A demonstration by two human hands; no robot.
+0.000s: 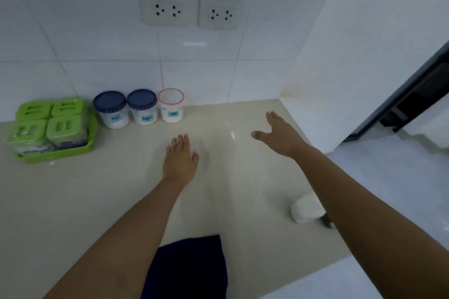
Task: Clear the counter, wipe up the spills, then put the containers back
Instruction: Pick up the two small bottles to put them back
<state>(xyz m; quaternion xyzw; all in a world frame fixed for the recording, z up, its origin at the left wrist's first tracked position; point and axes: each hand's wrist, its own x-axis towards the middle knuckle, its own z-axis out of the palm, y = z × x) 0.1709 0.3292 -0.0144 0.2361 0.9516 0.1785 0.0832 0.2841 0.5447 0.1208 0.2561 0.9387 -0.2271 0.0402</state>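
Judged the step a last check of the tabletop (97,201): best swept slowly toward the white wad (306,211) near the right edge (probably the wipe), keeping clear of the containers. Held left hand (181,158) flat, fingers together, low over the surface; right hand (277,133) spread, thumb out; both empty. Counted three jars (142,110) in a row against the back wall, one green tray (60,156) just left of them, four lidded boxes (64,126) in it.

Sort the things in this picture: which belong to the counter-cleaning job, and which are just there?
Job: counter; green tray; green-lidded boxes; blue-lidded MSG jar; blue-lidded Sugar jar; red-rimmed jar; white wad, perhaps a cloth.
Just there: wall sockets; tiled wall.
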